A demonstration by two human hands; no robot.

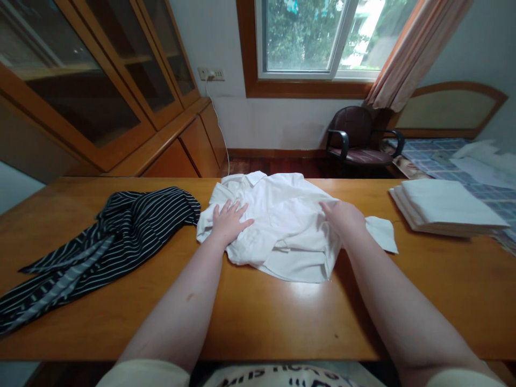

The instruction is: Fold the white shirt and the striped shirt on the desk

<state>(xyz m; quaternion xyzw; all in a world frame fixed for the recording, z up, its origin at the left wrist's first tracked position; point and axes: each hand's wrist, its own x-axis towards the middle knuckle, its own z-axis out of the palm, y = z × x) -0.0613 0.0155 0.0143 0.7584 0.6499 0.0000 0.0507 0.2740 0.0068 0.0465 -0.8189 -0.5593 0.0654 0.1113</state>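
Lettered clothing [262, 374] is showing bottom-centre; mid-frame, the left hand [229, 223], splayed, is likely steadying a white collared shirt [278, 212], the right hand [345, 219] apparently pinching its edge.

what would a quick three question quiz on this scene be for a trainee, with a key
1. True or false: the left hand rests, fingers spread, on the white shirt.
2. Fill in the blank: the dark garment on the table, beside the white shirt, has thin white ____.
3. Which hand is nearer the white stack?

Key: 1. True. 2. Stripes. 3. The right hand.
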